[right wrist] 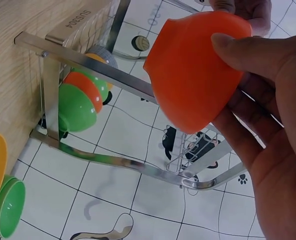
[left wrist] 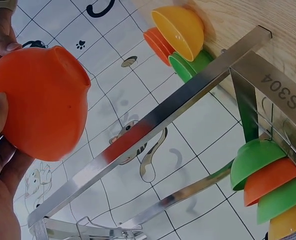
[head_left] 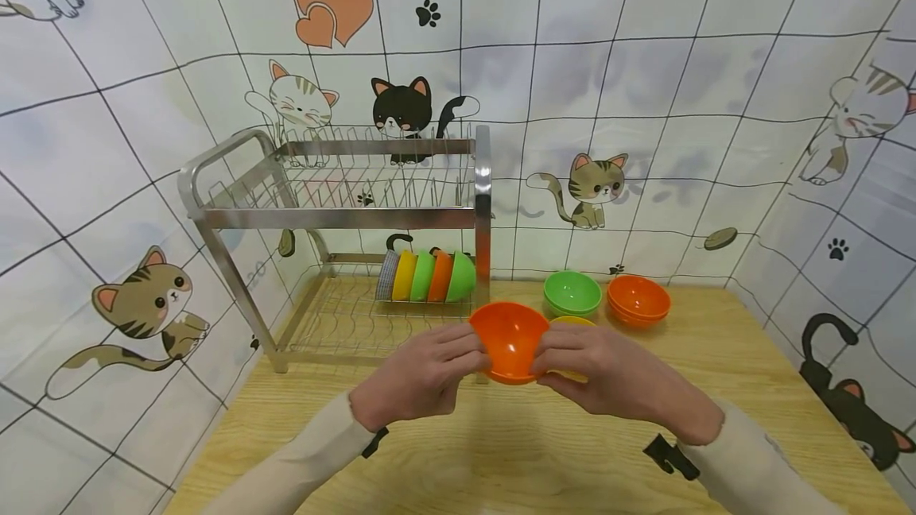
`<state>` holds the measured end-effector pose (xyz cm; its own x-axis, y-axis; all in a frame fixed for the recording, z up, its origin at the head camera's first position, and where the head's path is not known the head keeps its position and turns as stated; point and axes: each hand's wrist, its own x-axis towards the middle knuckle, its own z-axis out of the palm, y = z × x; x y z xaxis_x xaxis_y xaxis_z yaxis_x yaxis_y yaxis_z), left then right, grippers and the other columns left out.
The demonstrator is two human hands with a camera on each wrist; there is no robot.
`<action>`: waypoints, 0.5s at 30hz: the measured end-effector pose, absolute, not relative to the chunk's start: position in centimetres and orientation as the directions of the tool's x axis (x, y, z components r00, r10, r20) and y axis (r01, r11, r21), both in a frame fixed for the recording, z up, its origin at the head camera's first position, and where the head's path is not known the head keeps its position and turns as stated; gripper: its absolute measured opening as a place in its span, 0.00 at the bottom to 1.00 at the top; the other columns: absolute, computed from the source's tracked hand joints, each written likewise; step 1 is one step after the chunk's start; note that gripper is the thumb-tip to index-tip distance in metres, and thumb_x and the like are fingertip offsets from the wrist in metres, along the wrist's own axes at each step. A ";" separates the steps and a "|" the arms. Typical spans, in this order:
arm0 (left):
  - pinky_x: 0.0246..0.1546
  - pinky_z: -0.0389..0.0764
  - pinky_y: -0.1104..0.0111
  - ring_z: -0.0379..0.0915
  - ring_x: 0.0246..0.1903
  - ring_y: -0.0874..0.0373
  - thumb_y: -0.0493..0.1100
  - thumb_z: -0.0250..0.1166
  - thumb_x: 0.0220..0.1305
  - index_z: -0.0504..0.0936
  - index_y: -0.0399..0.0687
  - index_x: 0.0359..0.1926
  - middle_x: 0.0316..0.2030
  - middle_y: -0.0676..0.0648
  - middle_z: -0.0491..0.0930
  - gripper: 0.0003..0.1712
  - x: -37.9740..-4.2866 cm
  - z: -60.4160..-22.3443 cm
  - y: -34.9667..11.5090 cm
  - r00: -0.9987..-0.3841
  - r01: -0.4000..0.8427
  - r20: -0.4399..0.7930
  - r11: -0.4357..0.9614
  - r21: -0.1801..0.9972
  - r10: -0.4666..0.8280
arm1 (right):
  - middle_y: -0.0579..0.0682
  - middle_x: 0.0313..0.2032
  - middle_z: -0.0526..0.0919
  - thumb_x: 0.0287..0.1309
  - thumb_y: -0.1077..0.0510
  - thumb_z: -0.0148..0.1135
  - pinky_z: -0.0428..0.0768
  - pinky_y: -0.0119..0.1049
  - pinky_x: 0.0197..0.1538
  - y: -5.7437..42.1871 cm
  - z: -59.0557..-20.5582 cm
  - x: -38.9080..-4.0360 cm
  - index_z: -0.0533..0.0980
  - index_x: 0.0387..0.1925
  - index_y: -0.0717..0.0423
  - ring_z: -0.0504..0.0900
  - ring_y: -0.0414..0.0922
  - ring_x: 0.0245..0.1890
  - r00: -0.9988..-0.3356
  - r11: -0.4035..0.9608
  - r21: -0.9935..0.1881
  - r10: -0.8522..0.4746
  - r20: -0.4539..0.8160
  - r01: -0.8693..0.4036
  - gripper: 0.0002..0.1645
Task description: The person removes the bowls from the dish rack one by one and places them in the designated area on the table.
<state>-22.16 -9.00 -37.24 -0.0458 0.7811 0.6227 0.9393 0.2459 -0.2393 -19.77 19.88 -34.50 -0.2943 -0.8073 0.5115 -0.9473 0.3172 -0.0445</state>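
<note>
Both hands hold one orange bowl (head_left: 510, 344) above the table, its hollow side facing the head camera. My left hand (head_left: 432, 368) grips the rim on the left, and my right hand (head_left: 604, 368) grips it on the right. In the left wrist view the bowl's rounded outside and foot ring show, with the left thumb pressed on its wall. The right wrist view has the right thumb lying on the outside of the orange bowl (right wrist: 195, 70), fingers on the other side. Behind the right hand, a yellow bowl (head_left: 575, 320) is partly hidden.
A two-tier metal dish rack (head_left: 343, 218) stands at the left. On its lower tier several bowls (head_left: 424, 276) lean in a row: grey, yellow, green, orange, green. Stacked green bowls (head_left: 572, 292) and stacked orange bowls (head_left: 638, 300) sit on the wooden table (head_left: 501, 459) near the tiled wall.
</note>
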 end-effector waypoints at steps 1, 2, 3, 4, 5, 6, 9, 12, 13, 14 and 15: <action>0.61 0.80 0.70 0.79 0.50 0.58 0.23 0.62 0.52 0.81 0.47 0.44 0.45 0.52 0.83 0.21 -22.2 -37.3 -9.0 -0.046 0.938 0.621 0.248 -0.243 0.782 | 0.38 0.39 0.84 0.69 0.52 0.65 0.82 0.23 0.49 19.9 -34.5 -19.7 0.83 0.41 0.47 0.79 0.33 0.39 -0.298 0.321 -0.044 -0.808 0.509 -0.946 0.05; 0.62 0.79 0.70 0.79 0.50 0.58 0.23 0.62 0.52 0.81 0.47 0.45 0.45 0.52 0.83 0.21 -22.2 -37.3 -9.0 -0.046 0.936 0.618 0.251 -0.248 0.785 | 0.38 0.39 0.84 0.70 0.51 0.64 0.82 0.23 0.48 19.9 -34.5 -19.7 0.83 0.41 0.47 0.79 0.33 0.39 -0.296 0.321 -0.041 -0.808 0.510 -0.946 0.06; 0.62 0.79 0.70 0.78 0.50 0.58 0.23 0.63 0.52 0.81 0.47 0.45 0.45 0.52 0.83 0.21 -22.2 -37.3 -8.9 -0.047 0.934 0.616 0.253 -0.252 0.787 | 0.38 0.39 0.84 0.70 0.51 0.64 0.83 0.23 0.48 20.0 -34.4 -19.7 0.84 0.41 0.47 0.79 0.33 0.39 -0.297 0.322 -0.040 -0.808 0.509 -0.946 0.06; 0.62 0.79 0.70 0.78 0.50 0.58 0.23 0.63 0.52 0.81 0.47 0.45 0.45 0.52 0.83 0.22 -22.2 -37.3 -8.9 -0.049 0.932 0.613 0.256 -0.255 0.789 | 0.38 0.39 0.85 0.70 0.51 0.64 0.83 0.23 0.48 20.1 -34.4 -19.6 0.84 0.41 0.47 0.79 0.33 0.38 -0.301 0.327 -0.039 -0.807 0.508 -0.944 0.06; 0.63 0.78 0.70 0.78 0.50 0.58 0.23 0.63 0.52 0.81 0.47 0.46 0.45 0.52 0.83 0.22 -22.2 -37.3 -8.8 -0.053 0.931 0.610 0.260 -0.257 0.790 | 0.38 0.39 0.85 0.69 0.51 0.65 0.83 0.23 0.47 20.1 -34.3 -19.6 0.84 0.41 0.47 0.80 0.33 0.38 -0.293 0.322 -0.035 -0.805 0.516 -0.946 0.06; 0.64 0.78 0.70 0.78 0.51 0.58 0.24 0.64 0.53 0.81 0.47 0.46 0.46 0.52 0.82 0.21 -22.2 -37.4 -8.8 -0.059 0.930 0.608 0.265 -0.255 0.792 | 0.38 0.39 0.85 0.68 0.52 0.66 0.83 0.23 0.47 20.2 -34.3 -19.6 0.84 0.41 0.47 0.80 0.33 0.38 -0.288 0.319 -0.033 -0.802 0.523 -0.947 0.05; 0.64 0.77 0.70 0.77 0.52 0.58 0.28 0.67 0.60 0.80 0.46 0.49 0.48 0.51 0.81 0.17 -22.2 -37.4 -8.6 -0.080 0.932 0.610 0.276 -0.233 0.788 | 0.38 0.39 0.86 0.65 0.54 0.70 0.84 0.24 0.46 20.4 -34.3 -19.6 0.84 0.42 0.46 0.81 0.34 0.37 -0.277 0.310 -0.031 -0.794 0.541 -0.950 0.05; 0.63 0.78 0.70 0.76 0.54 0.56 0.36 0.70 0.65 0.79 0.45 0.52 0.50 0.49 0.80 0.16 -22.3 -37.4 -8.5 -0.108 0.936 0.627 0.291 -0.196 0.771 | 0.39 0.38 0.86 0.63 0.54 0.71 0.85 0.25 0.45 20.6 -34.4 -19.6 0.84 0.42 0.45 0.81 0.35 0.37 -0.265 0.303 -0.025 -0.786 0.559 -0.953 0.06; 0.63 0.78 0.70 0.76 0.55 0.56 0.39 0.71 0.65 0.79 0.45 0.53 0.50 0.49 0.80 0.17 -22.3 -37.4 -8.6 -0.115 0.938 0.636 0.294 -0.183 0.763 | 0.39 0.39 0.86 0.64 0.53 0.71 0.85 0.25 0.45 20.7 -34.4 -19.6 0.85 0.41 0.45 0.81 0.35 0.37 -0.265 0.305 -0.023 -0.784 0.562 -0.952 0.05; 0.63 0.78 0.70 0.75 0.56 0.55 0.41 0.72 0.65 0.78 0.45 0.53 0.51 0.49 0.79 0.18 -22.4 -37.4 -8.6 -0.125 0.939 0.644 0.299 -0.169 0.755 | 0.39 0.39 0.86 0.64 0.53 0.70 0.85 0.25 0.46 20.8 -34.4 -19.6 0.84 0.41 0.45 0.81 0.35 0.37 -0.262 0.306 -0.018 -0.782 0.566 -0.952 0.05; 0.64 0.78 0.69 0.75 0.57 0.55 0.42 0.73 0.64 0.78 0.45 0.54 0.52 0.48 0.79 0.20 -22.5 -37.4 -8.6 -0.132 0.941 0.654 0.302 -0.153 0.745 | 0.38 0.39 0.86 0.65 0.52 0.69 0.85 0.25 0.45 20.8 -34.5 -19.6 0.84 0.41 0.45 0.81 0.35 0.37 -0.258 0.307 -0.011 -0.780 0.571 -0.952 0.05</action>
<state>-22.52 -8.64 -37.42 -0.1323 0.7445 0.6544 0.9410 0.3018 -0.1532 -19.63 20.83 -34.47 -0.2582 -0.7795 0.5706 -0.9516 0.3072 -0.0110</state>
